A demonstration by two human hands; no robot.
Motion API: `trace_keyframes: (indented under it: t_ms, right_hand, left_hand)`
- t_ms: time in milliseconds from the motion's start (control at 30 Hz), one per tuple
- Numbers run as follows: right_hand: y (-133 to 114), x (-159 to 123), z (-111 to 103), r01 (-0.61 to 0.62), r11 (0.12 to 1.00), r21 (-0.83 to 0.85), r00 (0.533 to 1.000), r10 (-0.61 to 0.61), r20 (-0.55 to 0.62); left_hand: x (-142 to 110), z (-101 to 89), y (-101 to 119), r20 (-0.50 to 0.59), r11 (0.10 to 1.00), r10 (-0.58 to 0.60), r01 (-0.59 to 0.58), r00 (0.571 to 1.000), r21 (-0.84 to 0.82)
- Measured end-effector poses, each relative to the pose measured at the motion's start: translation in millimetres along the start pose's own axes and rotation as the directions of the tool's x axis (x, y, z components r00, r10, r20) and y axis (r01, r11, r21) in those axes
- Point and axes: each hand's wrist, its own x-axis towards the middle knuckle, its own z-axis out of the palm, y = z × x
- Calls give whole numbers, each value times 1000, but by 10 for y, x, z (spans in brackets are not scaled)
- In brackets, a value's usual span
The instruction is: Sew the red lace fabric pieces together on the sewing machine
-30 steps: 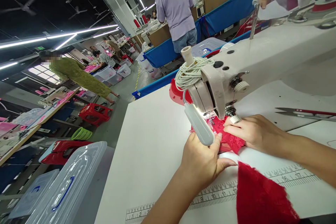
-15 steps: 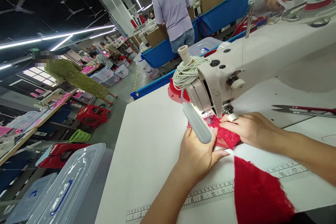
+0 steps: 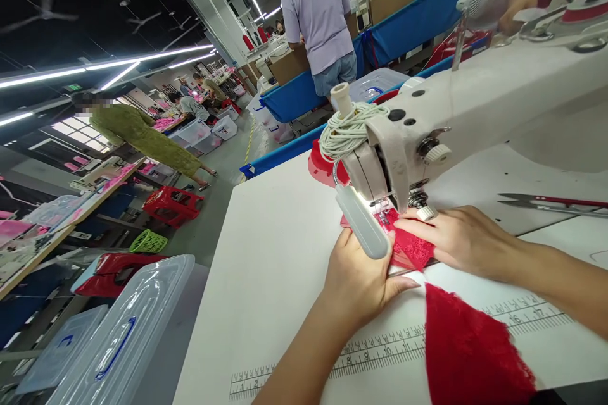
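A red lace piece point(image 3: 414, 247) lies under the needle area of a white sewing machine point(image 3: 394, 145). My left hand point(image 3: 356, 275) rests on the near left side of the lace, thumb spread away from the fingers. A grey lamp point(image 3: 363, 221) on the machine hides part of those fingers. From the right, my right hand point(image 3: 468, 240) lies on the lace with its fingers stretched toward the presser foot. Closer to me, a red fabric piece with a lacy edge point(image 3: 470, 348) hangs over the table's front edge.
Thread snips point(image 3: 551, 201) lie right of the machine head. A printed ruler point(image 3: 365, 357) runs along the white table point(image 3: 256, 253). More red fabric point(image 3: 320, 164) sits behind the machine head. Lidded plastic boxes point(image 3: 137, 316) and a red stool point(image 3: 173, 205) stand at left. Co-workers are farther off.
The whole view has shifted slightly to the right. Both hands keep nearly the same place on the lace. A person's hand behind the machine at upper right has moved.
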Motion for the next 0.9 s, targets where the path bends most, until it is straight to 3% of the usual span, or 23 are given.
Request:
trace_keyframes:
  t_ms: [200, 733, 900]
  right_hand:
    - [-25, 23, -75, 148, 987, -56, 987, -151, -45]
    - [-31, 51, -79, 115, 989, -93, 989, -123, -84]
    - [-18, 35, -58, 77, 992, -104, 997, -80, -20]
  left_hand:
    - [-24, -8, 91, -56, 1000, 19, -20, 998, -11]
    - [-29, 19, 135, -57, 998, 4, 0, 998, 64]
    - [-24, 67, 134, -45, 997, -19, 22, 999, 72]
